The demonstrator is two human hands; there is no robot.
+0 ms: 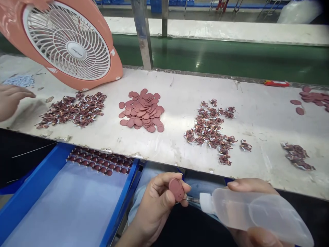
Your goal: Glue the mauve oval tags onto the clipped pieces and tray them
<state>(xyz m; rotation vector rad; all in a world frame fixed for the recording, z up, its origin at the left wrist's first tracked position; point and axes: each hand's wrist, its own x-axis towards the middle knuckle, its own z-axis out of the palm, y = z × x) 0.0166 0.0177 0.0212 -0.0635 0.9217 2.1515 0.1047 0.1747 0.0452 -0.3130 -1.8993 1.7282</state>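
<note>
My left hand (156, 202) pinches a small dark-red oval piece (176, 189) between thumb and fingers, just below the table's front edge. My right hand (253, 209) grips a clear plastic squeeze bottle (259, 214). Its thin metal nozzle (192, 199) touches the underside of the oval piece. Both hands sit over my lap, near the white worktable (177, 85). On the table straight ahead lies a heap of the same red oval pieces (142, 110).
Piles of small dark assembled parts lie at left (73, 109), centre right (212, 130) and far right (296, 156). A blue tray (41, 185) holds rows of finished parts (101, 164). An orange fan (69, 43) stands at back left. Another person's hand (11, 99) rests at the left edge.
</note>
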